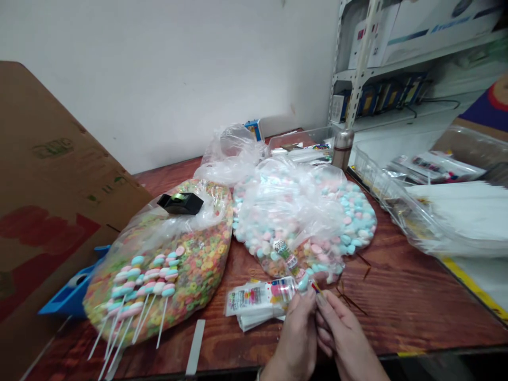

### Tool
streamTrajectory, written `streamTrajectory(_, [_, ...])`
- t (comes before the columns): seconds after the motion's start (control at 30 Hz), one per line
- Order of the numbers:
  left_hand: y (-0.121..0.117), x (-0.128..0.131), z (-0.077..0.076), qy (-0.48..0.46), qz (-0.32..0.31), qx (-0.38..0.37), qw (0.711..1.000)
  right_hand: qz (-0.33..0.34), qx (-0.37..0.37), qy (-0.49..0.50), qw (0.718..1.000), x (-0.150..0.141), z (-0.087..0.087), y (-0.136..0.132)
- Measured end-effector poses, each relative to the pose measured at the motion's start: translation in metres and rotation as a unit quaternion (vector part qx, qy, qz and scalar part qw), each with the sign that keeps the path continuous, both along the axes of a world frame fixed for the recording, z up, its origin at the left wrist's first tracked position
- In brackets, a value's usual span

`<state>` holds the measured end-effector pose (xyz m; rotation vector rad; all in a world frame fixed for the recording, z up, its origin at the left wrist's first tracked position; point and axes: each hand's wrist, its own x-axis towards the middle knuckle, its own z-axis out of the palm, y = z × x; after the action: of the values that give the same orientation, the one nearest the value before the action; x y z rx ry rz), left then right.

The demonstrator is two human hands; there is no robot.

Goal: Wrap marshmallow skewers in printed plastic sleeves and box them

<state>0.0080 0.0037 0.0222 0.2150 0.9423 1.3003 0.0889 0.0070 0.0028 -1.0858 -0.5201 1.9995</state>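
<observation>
My left hand (296, 336) and my right hand (346, 334) are together above the table's front edge, fingers closed and fingertips meeting. A small red and yellow bit shows at the fingertips; what they pinch is mostly hidden. Just beyond them is a pale blue marshmallow (304, 282), and I cannot tell whether it is held. To the left lies a stack of printed clear packets (260, 299). Behind, a large clear bag of pink, white and blue marshmallows (355, 217) lies open. Marshmallow skewers (148, 278) on white sticks rest on a bag of colourful cereal rings (206, 264).
A black tape dispenser (181, 203) sits on the cereal bag. Left are a cardboard box (59, 185) and a blue scoop (69, 296). Right is a clear bin (413, 233) with white bags. A brown bottle (342, 151) stands at the back. Brown twist ties (351, 301) lie on the table.
</observation>
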Motion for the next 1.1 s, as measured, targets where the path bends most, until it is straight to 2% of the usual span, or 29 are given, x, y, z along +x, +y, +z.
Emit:
streamTrajectory(0.13, [0.001, -0.008, 0.003, -0.013, -0.016, 0.057, 0.998, 0.011, -0.01, 0.098, 0.995, 0.0, 0.006, 0.004])
streamTrajectory(0.3, [0.004, -0.01, 0.001, 0.018, -0.001, 0.018, 1.0, 0.064, -0.029, 0.136, 0.988, 0.003, -0.004, 0.001])
streamTrajectory(0.37, [0.004, -0.011, 0.001, 0.029, 0.005, 0.016, 0.999, 0.066, -0.023, 0.139, 0.988, 0.003, -0.006, -0.001])
streamTrajectory(0.57, [0.002, -0.017, 0.005, -0.012, -0.043, 0.02, 0.999, 0.103, -0.035, 0.212, 0.971, 0.004, -0.002, 0.001])
streamTrajectory(0.63, [0.002, -0.015, 0.001, 0.003, -0.043, 0.007, 0.999, 0.093, -0.014, 0.172, 0.981, 0.004, -0.002, 0.001])
streamTrajectory(0.77, [0.003, -0.008, -0.008, 0.081, -0.028, -0.007, 0.996, 0.011, 0.085, 0.027, 0.996, 0.001, -0.007, 0.0])
streamTrajectory(0.87, [0.003, -0.005, -0.012, 0.06, -0.045, 0.023, 0.997, -0.004, 0.073, 0.023, 0.997, -0.001, -0.013, 0.0])
streamTrajectory(1.0, [0.003, -0.009, -0.014, -0.04, -0.068, 0.055, 0.995, 0.049, 0.037, 0.109, 0.992, 0.001, -0.016, 0.002])
streamTrajectory(1.1, [0.004, -0.014, -0.016, -0.049, -0.077, 0.052, 0.995, 0.113, 0.051, 0.163, 0.979, 0.005, -0.011, 0.004])
